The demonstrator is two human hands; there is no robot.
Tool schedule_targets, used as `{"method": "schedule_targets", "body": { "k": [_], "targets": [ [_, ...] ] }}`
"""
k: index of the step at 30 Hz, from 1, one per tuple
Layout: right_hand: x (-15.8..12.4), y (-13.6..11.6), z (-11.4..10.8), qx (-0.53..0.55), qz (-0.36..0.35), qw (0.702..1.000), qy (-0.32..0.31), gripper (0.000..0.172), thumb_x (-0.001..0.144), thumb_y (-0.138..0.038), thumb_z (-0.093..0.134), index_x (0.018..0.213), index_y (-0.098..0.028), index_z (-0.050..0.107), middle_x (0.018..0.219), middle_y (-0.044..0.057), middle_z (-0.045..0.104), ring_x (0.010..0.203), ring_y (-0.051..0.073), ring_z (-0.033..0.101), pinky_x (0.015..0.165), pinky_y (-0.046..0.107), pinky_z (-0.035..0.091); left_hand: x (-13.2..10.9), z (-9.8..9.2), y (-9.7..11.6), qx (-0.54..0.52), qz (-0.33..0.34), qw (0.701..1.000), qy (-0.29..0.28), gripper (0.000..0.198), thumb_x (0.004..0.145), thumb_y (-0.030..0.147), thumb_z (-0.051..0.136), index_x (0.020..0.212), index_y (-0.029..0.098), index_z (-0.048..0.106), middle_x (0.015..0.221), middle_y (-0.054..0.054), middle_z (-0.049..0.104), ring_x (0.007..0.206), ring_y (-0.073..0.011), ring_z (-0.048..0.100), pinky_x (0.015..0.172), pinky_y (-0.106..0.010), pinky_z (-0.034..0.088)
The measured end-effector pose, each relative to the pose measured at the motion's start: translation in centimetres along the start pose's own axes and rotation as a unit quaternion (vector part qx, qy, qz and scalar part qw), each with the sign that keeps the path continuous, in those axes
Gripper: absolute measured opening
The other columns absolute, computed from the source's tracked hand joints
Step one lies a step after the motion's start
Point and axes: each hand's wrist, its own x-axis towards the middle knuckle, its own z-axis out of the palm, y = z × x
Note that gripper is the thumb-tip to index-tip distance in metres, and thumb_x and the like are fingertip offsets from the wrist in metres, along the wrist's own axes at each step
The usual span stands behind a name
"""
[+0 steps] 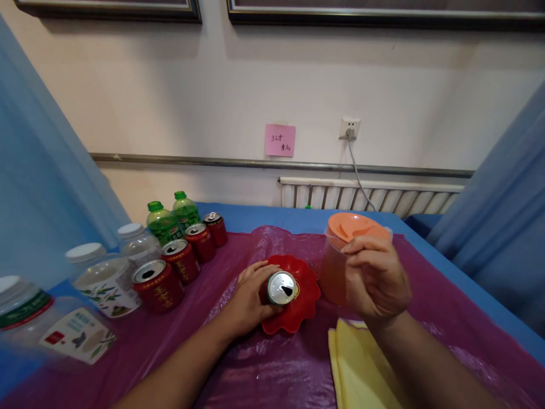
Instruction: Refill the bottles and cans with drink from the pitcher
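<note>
On bench: left hand (pixel 249 298) grips open can (pixel 281 288) in red bowl (pixel 307 295); right hand (pixel 374 278) holds orange-lidded pitcher (pixel 340 250).

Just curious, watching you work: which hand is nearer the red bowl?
Left. The left hand grips the open can standing in the red bowl; the right hand holds the orange-lidded pitcher beside it.

At the centre of the frame, the can (pixel 281 288) shows a bright, polished metal top against a glossy red plastic bowl (pixel 307 311). The pitcher (pixel 332 272) to its right is cloudy translucent plastic under a matt orange lid (pixel 355 226). Beneath them lies a crinkled, shiny purple plastic sheet (pixel 264 363). At lower right is a soft, matt yellow cloth (pixel 357 369).
</note>
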Motion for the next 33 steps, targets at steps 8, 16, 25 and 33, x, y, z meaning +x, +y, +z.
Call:
{"method": "schedule_targets", "body": {
  "k": [8,16,25,33],
  "targets": [
    [-0.5,-0.2,0.6,-0.004,-0.011,0.997,-0.07,0.028,0.079,-0.003,0.057,0.098,-0.024,0.057,0.09,0.002,0.065,0.079,0.017,0.065,0.07,0.034,0.052,0.2,-0.1,0.2,-0.001,-0.009,1.0,0.006,0.067,0.062,0.025,0.087,0.126,0.027,0.066,0.132,-0.007,0.066,0.134,-0.0347,0.048,0.114,-0.052,0.038],
    [-2.1,0.0,2.8,0.052,0.175,0.945,-0.273,0.025,0.089,-0.02,0.061,0.114,-0.024,0.057,0.103,0.005,0.072,0.092,0.02,0.07,0.083,0.037,0.055,0.2,-0.4,0.0,-0.014,-0.02,0.999,0.034,0.067,0.064,0.038,0.087,0.126,0.024,0.064,0.128,-0.009,0.066,0.124,-0.0323,0.055,0.11,-0.049,0.043],
    [-3.9,-0.8,5.1,0.048,0.374,0.838,-0.395,0.092,0.066,-0.038,0.087,0.145,-0.024,0.041,0.144,0.013,0.056,0.132,0.033,0.054,0.109,0.055,0.044,0.1,-0.2,-0.2,-0.028,-0.017,0.997,0.065,0.085,0.062,0.062,0.083,0.132,0.022,0.057,0.132,-0.013,0.064,0.123,-0.0353,0.057,0.108,-0.05,0.044],
    [-3.6,-1.5,6.3,0.028,0.393,0.848,-0.355,0.077,0.069,-0.032,0.08,0.137,-0.023,0.045,0.131,0.011,0.064,0.122,0.031,0.062,0.104,0.051,0.049,0.3,-0.1,-0.1,-0.024,0.007,0.999,0.042,0.076,0.064,0.046,0.083,0.131,0.024,0.057,0.132,-0.011,0.064,0.123,-0.0344,0.058,0.108,-0.05,0.045]
  ]
}}
